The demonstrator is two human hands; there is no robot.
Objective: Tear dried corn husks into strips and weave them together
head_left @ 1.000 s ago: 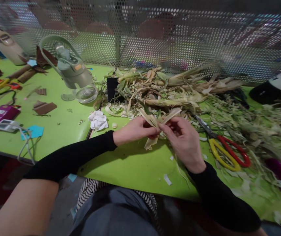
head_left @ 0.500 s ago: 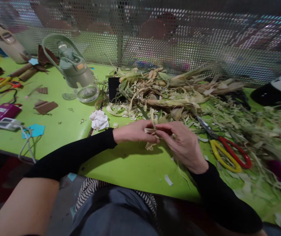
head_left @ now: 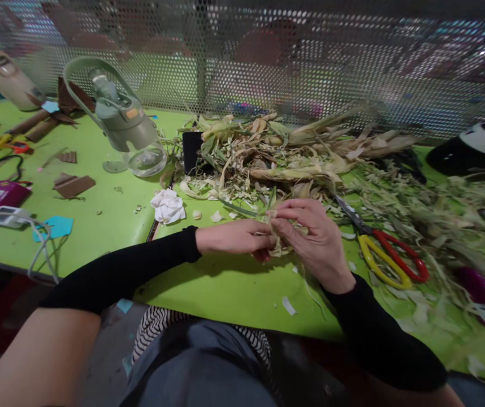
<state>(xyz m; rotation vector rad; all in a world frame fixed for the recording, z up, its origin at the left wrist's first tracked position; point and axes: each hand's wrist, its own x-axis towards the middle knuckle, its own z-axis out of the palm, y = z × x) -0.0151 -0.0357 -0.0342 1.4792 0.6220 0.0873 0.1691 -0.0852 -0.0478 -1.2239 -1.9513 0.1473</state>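
Straw-coloured husk strip (head_left: 279, 246), thin and crumpled: located between the two hands, low over the near part of the green table (head_left: 208, 299); lower end loose, remainder partly hidden by fingers.

Left hand (head_left: 236, 237): back upward, thumb and fingertips closed on the strip from the left side, probably as the steadying grip; exact finger placement not possible to tell.

Right hand (head_left: 312, 237): thumb and forefinger pinching the upper part of the same strip, other fingers curled; fingertip hold likely suited to so small and limp a piece. Both hands near together, presumably for control over a short length.

Husk pile (head_left: 276, 169): directly beyond the hands, along the mesh screen (head_left: 157, 68); likely placed for easy reach.

Scissors (head_left: 386, 260), red and yellow handles: right of the right hand, blades toward the pile, handles toward the near edge, apparently for quick pick-up.

Green shreds (head_left: 416, 198): spread to the right, beyond and beside the scissors.

Crumpled tissue (head_left: 167, 207): beyond the left forearm.

Water bottle (head_left: 132, 133), green-topped: left of the pile, perhaps set aside from the scraps.

Brown cardboard pieces (head_left: 75, 185): farther left, well apart from both hands.
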